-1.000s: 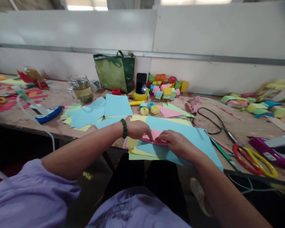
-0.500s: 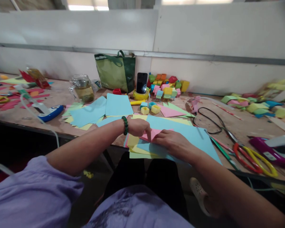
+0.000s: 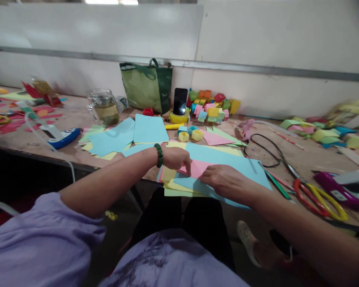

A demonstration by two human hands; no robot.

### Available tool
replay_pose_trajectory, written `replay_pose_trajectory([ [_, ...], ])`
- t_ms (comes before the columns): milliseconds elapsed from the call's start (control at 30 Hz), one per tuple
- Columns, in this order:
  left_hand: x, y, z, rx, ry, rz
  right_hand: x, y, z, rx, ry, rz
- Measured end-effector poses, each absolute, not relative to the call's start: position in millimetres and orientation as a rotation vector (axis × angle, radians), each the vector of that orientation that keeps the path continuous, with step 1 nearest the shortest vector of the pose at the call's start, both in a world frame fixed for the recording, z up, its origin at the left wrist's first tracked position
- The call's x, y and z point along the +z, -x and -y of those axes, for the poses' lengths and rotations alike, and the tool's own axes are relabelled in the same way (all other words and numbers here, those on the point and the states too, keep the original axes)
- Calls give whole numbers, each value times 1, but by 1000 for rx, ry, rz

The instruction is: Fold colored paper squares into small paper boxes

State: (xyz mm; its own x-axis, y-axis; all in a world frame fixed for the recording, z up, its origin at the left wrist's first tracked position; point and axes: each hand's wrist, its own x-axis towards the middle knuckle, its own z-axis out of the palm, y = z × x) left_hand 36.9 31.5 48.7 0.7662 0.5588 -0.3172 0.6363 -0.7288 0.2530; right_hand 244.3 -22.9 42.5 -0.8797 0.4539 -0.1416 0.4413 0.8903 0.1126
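A small pink paper (image 3: 197, 167) lies on a large light-blue sheet (image 3: 227, 161) near the table's front edge, on top of yellow and green sheets (image 3: 173, 187). My left hand (image 3: 176, 158), with a green bead bracelet at the wrist, has its fingers curled and its index finger pressing down on the pink paper's left edge. My right hand (image 3: 225, 180) lies over the paper's right side, fingers bent and pressing it down.
More blue sheets (image 3: 128, 133), small paper boxes (image 3: 190, 135), a pile of coloured paper cubes (image 3: 212, 105), a phone on a yellow stand (image 3: 179, 104), a green bag (image 3: 146, 85) and a glass jar (image 3: 104, 107) stand behind. Scissors (image 3: 320, 197), a black cord (image 3: 265, 149) and a purple tool (image 3: 341, 187) lie right.
Both hands stay on the pink paper; more of the pink sheet now shows between them. The view has tilted slightly downward.
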Motion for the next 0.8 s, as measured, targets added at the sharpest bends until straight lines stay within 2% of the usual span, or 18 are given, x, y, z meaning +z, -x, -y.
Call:
replay_pose_trajectory([
  [333,49,-36,-29,-333,-2599,-924,33,-288,33,107,-803,-2872],
  [533,50,-35,-27,-301,-2609,-932,27,-320,45,235,-887,-2833],
  [667,50,-36,-26,-284,-2619,-932,42,-307,56,399,-984,-2874],
  [800,47,-37,-28,-280,-2622,-929,39,-278,47,284,-879,-3082],
])
